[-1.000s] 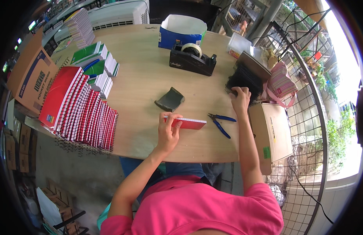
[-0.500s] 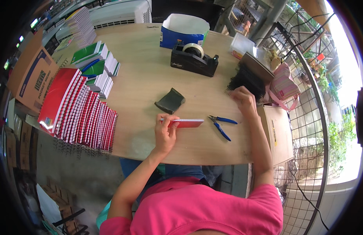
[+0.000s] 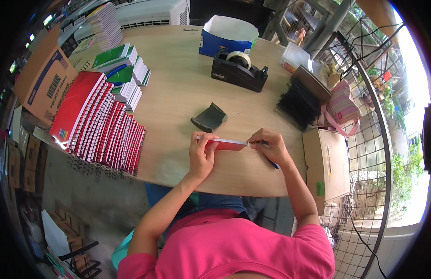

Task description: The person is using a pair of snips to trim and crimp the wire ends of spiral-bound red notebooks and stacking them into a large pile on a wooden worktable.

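My left hand [image 3: 202,156] is closed on one end of a thin red notebook [image 3: 230,145], held on edge above the table with its row of holes upward. At the notebook's other end my right hand [image 3: 270,146] pinches a small dark spiral binding coil [image 3: 250,144], mostly hidden by the fingers. The coil's tip meets the notebook's corner; whether it is in the holes I cannot tell. Beneath my right hand lies a pair of blue-handled cutting pliers [image 3: 272,163], largely covered. A dark curved block [image 3: 210,118] rests just beyond my left hand.
Red notebooks with coils [image 3: 101,125] are stacked at the left, beside green notebooks [image 3: 124,69] and a cardboard box [image 3: 45,81]. A tape dispenser [image 3: 239,74] and blue carton [image 3: 225,46] stand at the back. Black coils [image 3: 299,103] are heaped at the right near a pink striped bag [image 3: 342,100].
My right hand has come from the heap of black coils to the notebook's right end, bringing a coil. My left hand keeps its grip on the notebook. The view has shifted slightly.
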A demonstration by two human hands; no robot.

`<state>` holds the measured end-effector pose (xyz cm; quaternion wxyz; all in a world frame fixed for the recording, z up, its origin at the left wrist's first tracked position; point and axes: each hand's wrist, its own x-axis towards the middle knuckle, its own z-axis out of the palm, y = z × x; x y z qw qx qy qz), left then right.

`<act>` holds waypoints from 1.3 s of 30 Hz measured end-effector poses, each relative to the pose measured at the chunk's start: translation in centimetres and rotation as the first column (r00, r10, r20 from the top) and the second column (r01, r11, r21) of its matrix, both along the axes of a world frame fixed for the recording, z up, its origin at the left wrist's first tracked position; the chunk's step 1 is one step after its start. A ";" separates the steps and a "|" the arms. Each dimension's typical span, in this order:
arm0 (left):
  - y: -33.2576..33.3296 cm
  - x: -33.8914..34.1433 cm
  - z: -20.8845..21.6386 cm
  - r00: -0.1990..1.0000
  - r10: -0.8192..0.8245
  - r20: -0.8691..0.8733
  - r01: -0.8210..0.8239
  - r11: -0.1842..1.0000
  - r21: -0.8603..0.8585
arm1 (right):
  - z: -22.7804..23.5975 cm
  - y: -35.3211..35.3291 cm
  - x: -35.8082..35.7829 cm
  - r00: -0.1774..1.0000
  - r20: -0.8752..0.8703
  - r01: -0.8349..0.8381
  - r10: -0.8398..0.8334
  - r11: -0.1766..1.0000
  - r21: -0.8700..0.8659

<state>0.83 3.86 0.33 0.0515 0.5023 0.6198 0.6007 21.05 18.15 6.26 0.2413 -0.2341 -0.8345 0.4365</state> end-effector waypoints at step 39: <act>0.4 0.3 -1.2 0.997 0.059 -0.048 -0.056 0.997 0.059 | 0.6 -2.6 -1.3 0.993 0.112 0.020 -0.047 0.975 0.223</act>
